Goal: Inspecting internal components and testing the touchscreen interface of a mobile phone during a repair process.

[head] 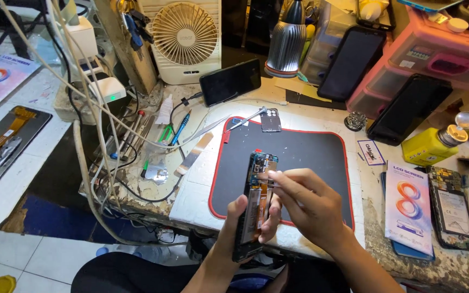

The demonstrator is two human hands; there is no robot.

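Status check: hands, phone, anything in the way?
Left hand grips opened phone upright over mat. Right hand pinches at its upper board; any tool too small to tell. Nothing blocking.

The workbench has a pale, worn top, chipped along its front edge. Near the middle of it lies a black mat with a red rim; a small grey camera-frame part sits at the mat's back edge. A black phone leans at the back of the bench in front of a cream fan. Towards the right edge lie a yellow bottle with a metal cap, a white printed box and an opened phone with its battery showing. At the left end rest blue and green pens, a metal strip and loose cables.
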